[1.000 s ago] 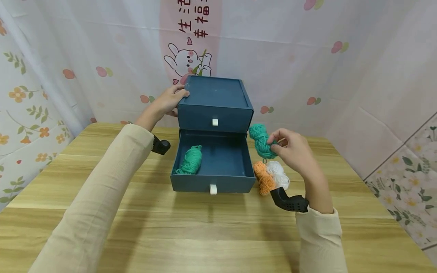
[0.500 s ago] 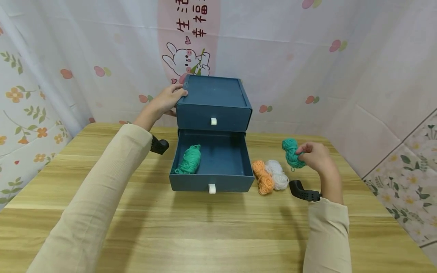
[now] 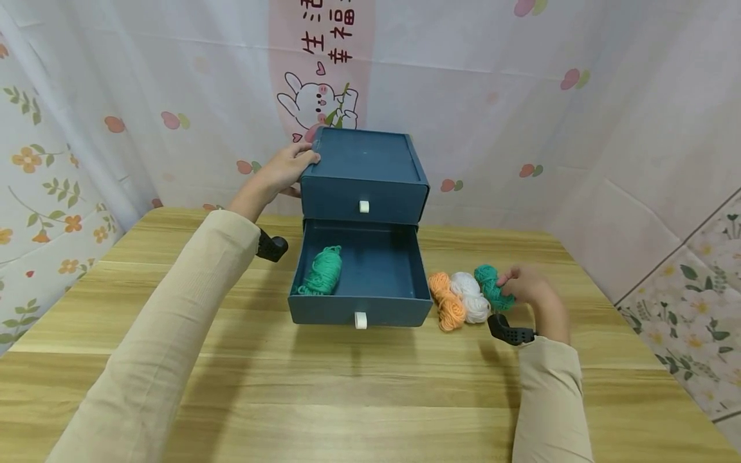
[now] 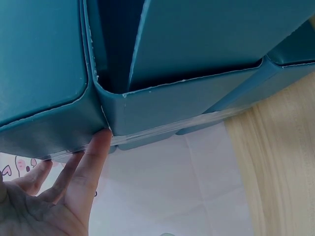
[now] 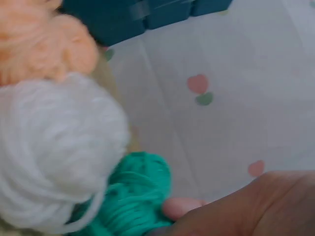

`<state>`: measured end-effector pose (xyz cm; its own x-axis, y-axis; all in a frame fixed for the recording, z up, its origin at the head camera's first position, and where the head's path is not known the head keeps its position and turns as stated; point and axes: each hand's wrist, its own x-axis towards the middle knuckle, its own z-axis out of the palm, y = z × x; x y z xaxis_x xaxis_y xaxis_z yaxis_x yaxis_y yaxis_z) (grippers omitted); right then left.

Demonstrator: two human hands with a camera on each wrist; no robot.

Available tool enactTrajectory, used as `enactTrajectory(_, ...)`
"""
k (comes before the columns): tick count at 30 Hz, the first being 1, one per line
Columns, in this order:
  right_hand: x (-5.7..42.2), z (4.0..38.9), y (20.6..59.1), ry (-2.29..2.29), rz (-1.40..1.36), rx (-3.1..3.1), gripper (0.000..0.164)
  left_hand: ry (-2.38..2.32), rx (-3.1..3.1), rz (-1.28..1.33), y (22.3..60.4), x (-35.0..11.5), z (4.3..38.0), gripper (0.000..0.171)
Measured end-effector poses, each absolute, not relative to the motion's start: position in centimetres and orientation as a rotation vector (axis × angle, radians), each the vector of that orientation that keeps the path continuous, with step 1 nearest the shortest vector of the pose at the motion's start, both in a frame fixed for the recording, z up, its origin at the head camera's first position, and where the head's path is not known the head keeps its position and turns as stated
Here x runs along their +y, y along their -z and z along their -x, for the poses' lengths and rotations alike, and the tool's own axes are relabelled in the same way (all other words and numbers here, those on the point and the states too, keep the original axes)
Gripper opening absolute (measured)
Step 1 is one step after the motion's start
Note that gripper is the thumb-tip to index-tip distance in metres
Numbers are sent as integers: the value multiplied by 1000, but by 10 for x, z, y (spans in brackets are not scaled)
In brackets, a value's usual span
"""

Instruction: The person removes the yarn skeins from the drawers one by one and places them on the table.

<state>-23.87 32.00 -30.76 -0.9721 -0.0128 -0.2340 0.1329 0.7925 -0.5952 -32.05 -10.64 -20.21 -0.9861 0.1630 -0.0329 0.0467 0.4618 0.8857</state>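
A dark blue drawer cabinet (image 3: 365,154) stands on the table, its lower drawer (image 3: 376,263) pulled out and its upper one closed. My left hand (image 3: 283,172) rests against the cabinet's left side and top edge; in the left wrist view its fairly straight fingers (image 4: 91,172) touch the casing. One green yarn skein (image 3: 323,270) lies at the left of the lower drawer. Right of the cabinet, my right hand (image 3: 529,289), blurred, holds a second green yarn skein (image 3: 489,283) by its right side. That skein sits beside a white yarn skein (image 3: 470,297), as the right wrist view also shows.
An orange yarn skein (image 3: 447,301) lies between the white one and the drawer's right side. White knobs mark both drawer fronts. A printed curtain (image 3: 463,96) hangs close behind the wooden table (image 3: 359,399). A black wrist camera (image 3: 509,331) sits on the right wrist.
My right hand has carried the green skein from beside the cabinet to the right, then down next to the white skein. The left hand and the cabinet have stayed in place.
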Motion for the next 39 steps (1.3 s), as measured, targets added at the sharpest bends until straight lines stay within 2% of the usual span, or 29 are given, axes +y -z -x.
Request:
enactTrajectory(6,322,239,315,950,-57,2634,15,-1558,2588,-187,202,-105,321,60)
enactTrajectory(25,321,231,301,940,-13,2431,11,-1565,2586,-197,202,-107,321,60)
enactTrajectory(33,321,219,276,786,3,2549,28,-1583,2569,-194,201,-107,322,60)
enactTrajectory(39,309,208,251,717,151,2739,34,-1587,2561,-188,201,-107,321,60)
